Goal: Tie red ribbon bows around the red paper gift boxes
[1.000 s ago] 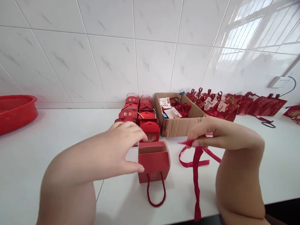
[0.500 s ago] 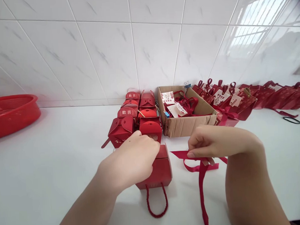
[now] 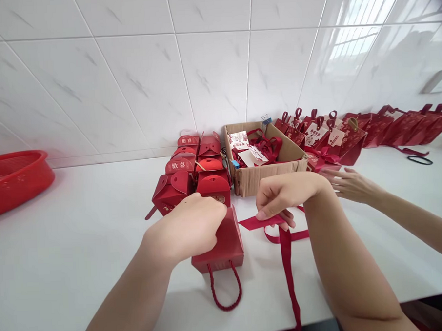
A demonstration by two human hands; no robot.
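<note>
My left hand (image 3: 187,228) is closed over the top of a small red gift box (image 3: 224,243) that stands on the white counter (image 3: 81,249). The box's red cord handle (image 3: 224,292) lies in a loop toward me. My right hand (image 3: 284,194) pinches a red ribbon (image 3: 283,241) just right of the box; the ribbon's long tail runs down to the counter's front edge.
Several closed red gift boxes (image 3: 192,174) stand behind the box, next to a cardboard box (image 3: 265,171) of tags and ribbons. Red gift bags (image 3: 351,133) line the tiled wall. A red basket (image 3: 16,179) sits far left. Another person's hand (image 3: 348,184) reaches in from the right.
My left hand has closed down over the box, which stood open a second ago. Another person's hand has come in from the right. The view has shifted a little.
</note>
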